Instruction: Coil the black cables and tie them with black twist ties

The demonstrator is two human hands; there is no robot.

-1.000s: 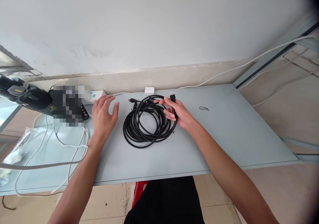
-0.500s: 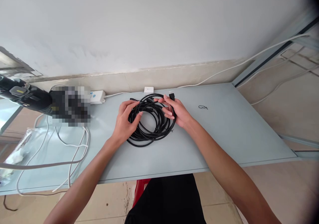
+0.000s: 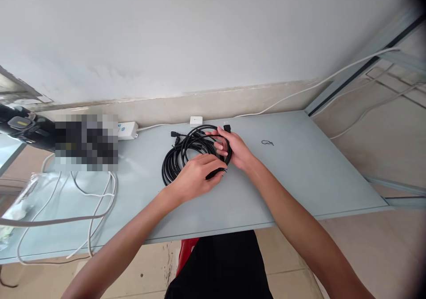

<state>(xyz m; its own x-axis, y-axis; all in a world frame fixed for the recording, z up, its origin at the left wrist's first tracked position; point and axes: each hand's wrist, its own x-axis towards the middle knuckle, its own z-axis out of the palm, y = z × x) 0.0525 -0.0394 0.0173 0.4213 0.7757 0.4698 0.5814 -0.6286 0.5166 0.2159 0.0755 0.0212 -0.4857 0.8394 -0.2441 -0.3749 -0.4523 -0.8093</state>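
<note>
A coil of black cable (image 3: 179,155) lies on the pale grey table (image 3: 299,170), near its far edge. My right hand (image 3: 234,150) is closed around the coil's right side, with a black plug end sticking up beside its fingers. My left hand (image 3: 196,177) has reached across the near part of the coil and grips its near right strands with curled fingers. Loose plug ends of the cable poke out at the coil's far left.
A white power strip (image 3: 127,130) and a small white adapter (image 3: 196,121) sit at the table's far edge by the wall. White cables (image 3: 96,197) loop over the left of the table, beside a black device (image 3: 23,128) and a plastic bag (image 3: 20,201). A small black mark (image 3: 267,143) is right of the coil.
My left hand moved right from open air by the power strip onto the coil, then across to its near right side and closed on it. The right hand kept its hold.
</note>
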